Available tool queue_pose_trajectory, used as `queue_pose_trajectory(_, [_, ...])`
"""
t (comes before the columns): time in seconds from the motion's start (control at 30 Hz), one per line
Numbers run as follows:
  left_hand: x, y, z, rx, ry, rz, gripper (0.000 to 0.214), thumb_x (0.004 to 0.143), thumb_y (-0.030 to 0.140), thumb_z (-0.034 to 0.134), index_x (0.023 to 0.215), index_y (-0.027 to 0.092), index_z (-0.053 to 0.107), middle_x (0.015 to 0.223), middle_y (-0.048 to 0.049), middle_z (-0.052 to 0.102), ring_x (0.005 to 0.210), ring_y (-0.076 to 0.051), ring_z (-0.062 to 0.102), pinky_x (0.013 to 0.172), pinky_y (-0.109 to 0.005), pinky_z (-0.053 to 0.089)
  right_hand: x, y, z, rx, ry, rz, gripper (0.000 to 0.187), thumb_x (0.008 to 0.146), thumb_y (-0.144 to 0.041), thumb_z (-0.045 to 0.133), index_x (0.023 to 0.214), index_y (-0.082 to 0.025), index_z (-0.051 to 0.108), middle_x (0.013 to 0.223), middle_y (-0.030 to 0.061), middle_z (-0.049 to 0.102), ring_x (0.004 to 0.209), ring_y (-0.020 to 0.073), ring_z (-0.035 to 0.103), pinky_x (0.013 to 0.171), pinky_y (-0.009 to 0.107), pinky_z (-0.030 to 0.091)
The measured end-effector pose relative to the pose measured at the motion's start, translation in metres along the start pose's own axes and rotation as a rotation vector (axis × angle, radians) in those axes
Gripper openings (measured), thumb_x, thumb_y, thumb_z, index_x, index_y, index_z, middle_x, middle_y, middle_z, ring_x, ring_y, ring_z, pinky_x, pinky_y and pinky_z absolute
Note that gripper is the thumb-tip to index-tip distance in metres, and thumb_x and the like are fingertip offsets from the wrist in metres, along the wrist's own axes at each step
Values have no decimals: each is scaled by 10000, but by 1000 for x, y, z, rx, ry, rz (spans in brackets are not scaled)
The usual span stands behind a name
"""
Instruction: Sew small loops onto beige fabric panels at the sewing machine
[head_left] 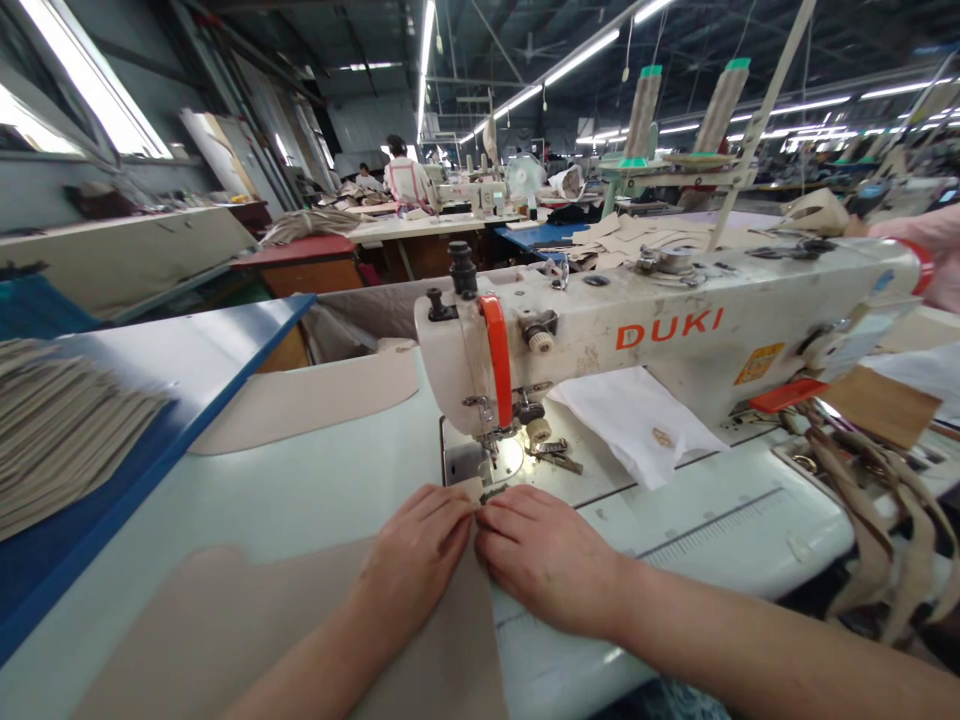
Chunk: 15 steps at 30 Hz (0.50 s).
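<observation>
My left hand [416, 550] is closed, its fingertips pinching the top corner of a large beige panel [277, 620] that looks like fabric or leather. Right beside it, my right hand [544, 560] is also closed, with thumb and fingers pressed together at the panel's right edge. A small dark piece lies by the fingertips; its kind cannot be made out. Just beyond both hands are the needle and presser foot of a white sewing machine [570, 320], over a lit metal plate. Most of the gripped corner is hidden by my fingers.
Another beige panel [307, 400] lies left of the machine. A stack of beige pieces [67, 440] sits on a blue-edged table at far left. White cloth [637, 420] lies under the machine arm. Straps [870, 520] hang at right. People work in the background.
</observation>
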<state>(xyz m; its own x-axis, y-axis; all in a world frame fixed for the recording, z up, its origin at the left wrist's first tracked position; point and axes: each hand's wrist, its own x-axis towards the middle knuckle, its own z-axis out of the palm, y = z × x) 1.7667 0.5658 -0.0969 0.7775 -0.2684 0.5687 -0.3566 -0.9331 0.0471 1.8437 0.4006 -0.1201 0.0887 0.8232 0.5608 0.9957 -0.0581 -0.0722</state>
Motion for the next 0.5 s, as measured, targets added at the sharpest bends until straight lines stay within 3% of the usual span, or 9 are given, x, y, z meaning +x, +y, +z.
queue_pose_trajectory(0.5, [-3,5,-8,-36,-40,-23,263,929,156,383,913,139,645,891,-75,697,815,-176,626,751,-309,548,7,2,-5,-90,-96,-71,61,874,-181,555,848,-137,588,893,55,614,883,198,524,862,338,432])
